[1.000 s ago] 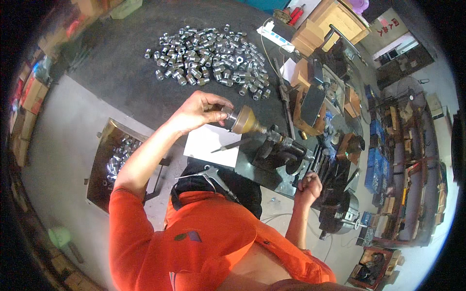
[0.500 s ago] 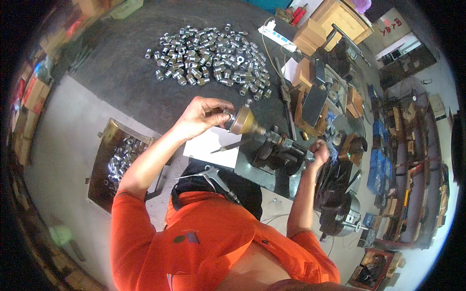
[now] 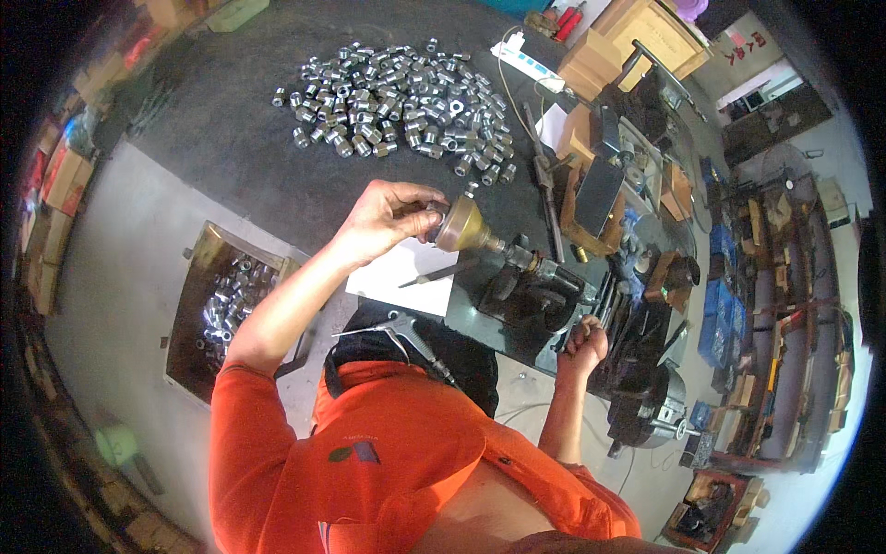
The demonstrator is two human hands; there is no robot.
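My left hand (image 3: 388, 222) is closed, thumb and fingers pinching a small metal fitting at the open face of a brass-coloured, bell-shaped chuck (image 3: 464, 226); the fingers mostly hide the fitting. From the chuck a spindle (image 3: 531, 261) runs right through a black bench fixture (image 3: 526, 300). My right hand (image 3: 586, 343) is closed with curled fingers just below the spindle's right end, by the fixture; what it grips cannot be made out. Under the chuck lies a white sheet of paper (image 3: 378, 282) with a dark pointed tool (image 3: 434, 275) on it.
A heap of metal fittings (image 3: 397, 102) covers the far bench. More fittings lie in a metal-edged box (image 3: 198, 268) at left. An air blow gun (image 3: 411, 337) rests by my waist. At right stand a long bar (image 3: 546, 198), a power strip (image 3: 528, 65) and a dark machine (image 3: 646, 406).
My right hand has swung down and slightly left, from the spindle's right end to below it. My left hand stays at the chuck, almost unmoved.
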